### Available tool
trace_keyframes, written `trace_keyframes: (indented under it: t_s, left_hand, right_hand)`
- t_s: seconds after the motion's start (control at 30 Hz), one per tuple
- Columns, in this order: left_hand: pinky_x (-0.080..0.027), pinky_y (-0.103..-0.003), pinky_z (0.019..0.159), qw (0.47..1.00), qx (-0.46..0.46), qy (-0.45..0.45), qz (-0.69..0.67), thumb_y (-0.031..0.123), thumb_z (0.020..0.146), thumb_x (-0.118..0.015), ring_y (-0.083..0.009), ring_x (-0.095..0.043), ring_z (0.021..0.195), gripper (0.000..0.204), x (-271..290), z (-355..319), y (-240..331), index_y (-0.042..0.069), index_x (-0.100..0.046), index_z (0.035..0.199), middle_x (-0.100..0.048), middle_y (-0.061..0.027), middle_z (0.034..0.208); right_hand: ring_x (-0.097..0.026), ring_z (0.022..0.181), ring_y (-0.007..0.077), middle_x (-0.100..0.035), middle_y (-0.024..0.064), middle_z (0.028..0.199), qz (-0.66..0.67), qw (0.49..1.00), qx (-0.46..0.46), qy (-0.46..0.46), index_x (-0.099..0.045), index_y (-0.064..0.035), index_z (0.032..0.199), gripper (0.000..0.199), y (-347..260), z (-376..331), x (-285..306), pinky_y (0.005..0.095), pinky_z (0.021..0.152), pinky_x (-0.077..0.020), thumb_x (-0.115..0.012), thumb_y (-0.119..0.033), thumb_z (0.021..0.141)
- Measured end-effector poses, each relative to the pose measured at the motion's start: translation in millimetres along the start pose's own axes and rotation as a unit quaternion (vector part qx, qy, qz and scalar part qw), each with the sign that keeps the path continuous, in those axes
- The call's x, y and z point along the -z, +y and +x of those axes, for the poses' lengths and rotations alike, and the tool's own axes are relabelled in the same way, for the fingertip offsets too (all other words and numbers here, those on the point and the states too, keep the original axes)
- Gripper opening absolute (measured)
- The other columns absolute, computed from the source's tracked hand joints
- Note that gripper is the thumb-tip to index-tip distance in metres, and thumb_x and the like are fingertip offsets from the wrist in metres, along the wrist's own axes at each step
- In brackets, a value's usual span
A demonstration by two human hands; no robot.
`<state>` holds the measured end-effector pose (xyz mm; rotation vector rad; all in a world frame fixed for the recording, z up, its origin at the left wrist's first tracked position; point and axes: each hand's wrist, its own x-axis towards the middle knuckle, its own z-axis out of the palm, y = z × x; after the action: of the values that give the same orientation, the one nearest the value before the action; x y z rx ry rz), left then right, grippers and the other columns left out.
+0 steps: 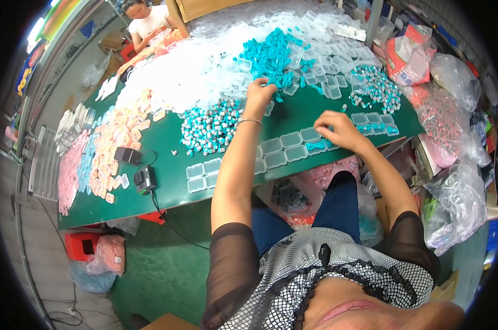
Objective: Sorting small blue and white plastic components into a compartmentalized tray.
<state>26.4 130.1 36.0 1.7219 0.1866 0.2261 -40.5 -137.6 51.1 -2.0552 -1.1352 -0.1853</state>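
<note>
Hanging at the near side of the teal pile (268, 55), the left hand (259, 96) is the closer of the two to it; the heap lies just past its fingers, toward the far edge of the table (164, 137). Those fingers look drawn together in a pinch, but honestly can't tell if they've got a piece. The right hand (341, 131) is well apart, nearer the table's right end, over the double row of clear containers (275, 159) along the near edge. Its fingers are loosely curled, and I can't make out anything in them. No single long axis in the heap, stuff points every which way, but one teal piece (315, 146) in a container just left of the right hand lies lengthwise along the row. Looks-wise: bright teal, elongated, kinda bow-shaped with wider ends. Containers are shallow and squarish with wavy rims.
</note>
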Motion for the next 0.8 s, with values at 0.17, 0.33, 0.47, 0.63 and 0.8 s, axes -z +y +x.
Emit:
trace_keyframes:
  t_s: [0.17,0.33,0.47,0.63,0.8]
  left_hand:
    - [-0.038,-0.025,0.046,0.921,0.088,-0.084,-0.369,0.003,0.075,-0.067,-0.0107,-0.052,0.055,0.037,15.6,-37.1,7.8,0.005,-0.053,0.108,-0.063,-0.0039,0.079]
    - [-0.039,-0.025,0.048,0.866,0.106,-0.076,-0.483,0.01,0.08,-0.064,-0.0121,-0.053,0.06,0.031,34.8,-80.9,3.8,0.01,-0.052,0.109,-0.065,-0.0056,0.09]
    - [-0.04,-0.026,0.05,0.805,0.12,-0.09,-0.574,0.008,0.081,-0.064,-0.0137,-0.051,0.06,0.023,36.7,-110.2,-17.8,0.008,-0.054,0.101,-0.065,-0.0123,0.094]
    - [-0.04,-0.026,0.049,0.806,0.128,-0.046,-0.577,0.009,0.08,-0.066,-0.0153,-0.052,0.06,0.024,44.1,-145.6,-14.7,0.007,-0.054,0.101,-0.065,-0.0121,0.094]
    - [-0.042,-0.027,0.05,0.81,0.123,-0.024,-0.573,0.008,0.08,-0.065,-0.0154,-0.056,0.065,0.021,49.6,-155.2,-19.7,0.008,-0.054,0.098,-0.065,-0.0113,0.094]
  right_hand:
    - [-0.063,0.072,0.0222,-0.065,0.0098,0.08,0.083,0.993,-0.081,0.025,-0.067,-0.0035,0.086,0.011,18.9,36.8,-20.7,0.0324,0.066,-0.05,-0.066,-0.011,0.077]
    - [-0.063,0.086,0.028,-0.064,0.01,0.091,-0.099,0.994,-0.038,0.031,-0.067,-0.0096,0.094,0.017,42.4,90.7,-56.7,0.0381,0.073,-0.0496,-0.065,-0.011,0.078]
    - [-0.058,0.098,0.0269,-0.059,0.0073,0.096,-0.27,0.962,-0.01,0.042,-0.068,-0.0167,0.098,0.021,65.2,122.3,-89.8,0.043,0.078,-0.0458,-0.059,-0.011,0.08]
    - [-0.054,0.102,0.0241,-0.056,0.0063,0.097,-0.331,0.943,-0.029,0.004,-0.066,-0.0143,0.088,0.014,69.0,135.2,-107.3,0.0458,0.08,-0.0416,-0.054,-0.013,0.081]
    - [-0.059,0.092,0.0275,-0.062,0.0058,0.09,-0.291,0.956,0.022,0.025,-0.061,-0.0117,0.089,0.011,67.7,121.4,-84.3,0.0464,0.072,-0.0412,-0.06,-0.015,0.078]
